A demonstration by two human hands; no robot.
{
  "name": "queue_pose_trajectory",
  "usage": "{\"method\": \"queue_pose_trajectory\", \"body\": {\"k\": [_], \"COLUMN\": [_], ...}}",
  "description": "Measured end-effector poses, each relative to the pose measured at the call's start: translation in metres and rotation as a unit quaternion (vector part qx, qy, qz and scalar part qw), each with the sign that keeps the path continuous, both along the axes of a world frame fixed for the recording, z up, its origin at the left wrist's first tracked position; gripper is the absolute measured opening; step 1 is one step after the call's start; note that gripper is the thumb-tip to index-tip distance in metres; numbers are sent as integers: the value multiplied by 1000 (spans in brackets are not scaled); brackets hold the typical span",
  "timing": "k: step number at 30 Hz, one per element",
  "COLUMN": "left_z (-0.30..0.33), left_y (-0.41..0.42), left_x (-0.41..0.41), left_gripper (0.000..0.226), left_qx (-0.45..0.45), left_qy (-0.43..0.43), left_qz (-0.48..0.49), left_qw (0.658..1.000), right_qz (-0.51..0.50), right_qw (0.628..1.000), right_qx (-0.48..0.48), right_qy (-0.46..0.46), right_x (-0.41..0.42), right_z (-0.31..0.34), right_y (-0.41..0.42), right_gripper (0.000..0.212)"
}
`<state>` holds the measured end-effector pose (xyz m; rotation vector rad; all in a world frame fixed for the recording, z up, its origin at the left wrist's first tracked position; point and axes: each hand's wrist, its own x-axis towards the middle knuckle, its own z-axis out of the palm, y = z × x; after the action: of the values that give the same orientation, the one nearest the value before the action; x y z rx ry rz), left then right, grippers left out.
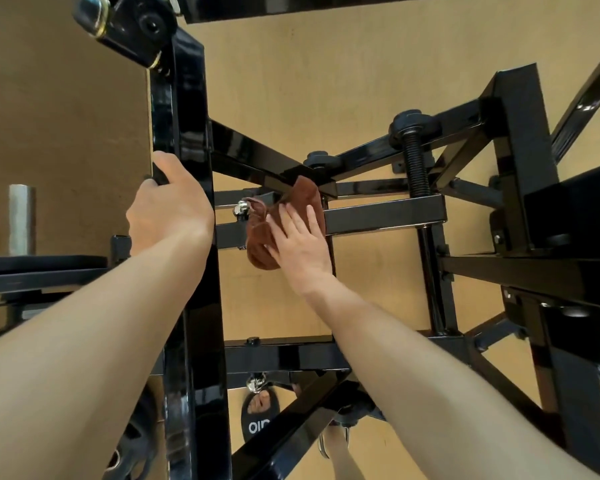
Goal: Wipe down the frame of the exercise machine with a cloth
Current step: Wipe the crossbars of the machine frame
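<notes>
Mid-wipe: your right hand [300,242], fingers straight, presses the brown cloth [284,223] on a black crossbar [381,214] at centre. At nine o'clock, your left hand [168,206] grips an upright [184,133]. Next, probably slide toward three o'clock.

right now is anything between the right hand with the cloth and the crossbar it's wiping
Nothing visible does: the right hand presses the brown cloth flat against the black crossbar, fingers straight. Left hand grips the upright post alongside.

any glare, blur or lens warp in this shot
Head view: bright glare streaks on the glossy black frame; wide-angle warp splays the bars and stretches the forearms at the edges; the brown cloth under the right hand looks slightly soft; the left hand is sharp.
</notes>
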<state>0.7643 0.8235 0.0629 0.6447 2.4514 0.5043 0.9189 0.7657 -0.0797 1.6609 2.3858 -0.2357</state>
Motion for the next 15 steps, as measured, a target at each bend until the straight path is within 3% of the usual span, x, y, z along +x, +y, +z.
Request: {"method": "queue_pose_trajectory", "body": {"k": [3,8,10,13,15], "left_z": [1,7,6,4,2], "left_y": [0,0,0,2,2], "left_x": [-2,1,1,0,-1], "left_gripper": [82,81,81,83,83], "left_qx": [-11,-5,-6,-12,-12], "left_qy": [-3,-15,-13,-2,8], "left_qz": [-1,0,0,0,2], "left_qw": [1000,1000,1000,1000,1000], "right_qz": [12,-199,-303,-450,-413], "right_qw": [1000,978,952,881,903], "right_qx": [24,55,39,59,91], "right_qy": [-14,-16,16,132,80], "right_x": [51,204,206,168,149], "right_z": [9,55,60,47,34], "right_y": [-3,-21,-26,-23,-21], "right_gripper": [65,61,62,62,61]}}
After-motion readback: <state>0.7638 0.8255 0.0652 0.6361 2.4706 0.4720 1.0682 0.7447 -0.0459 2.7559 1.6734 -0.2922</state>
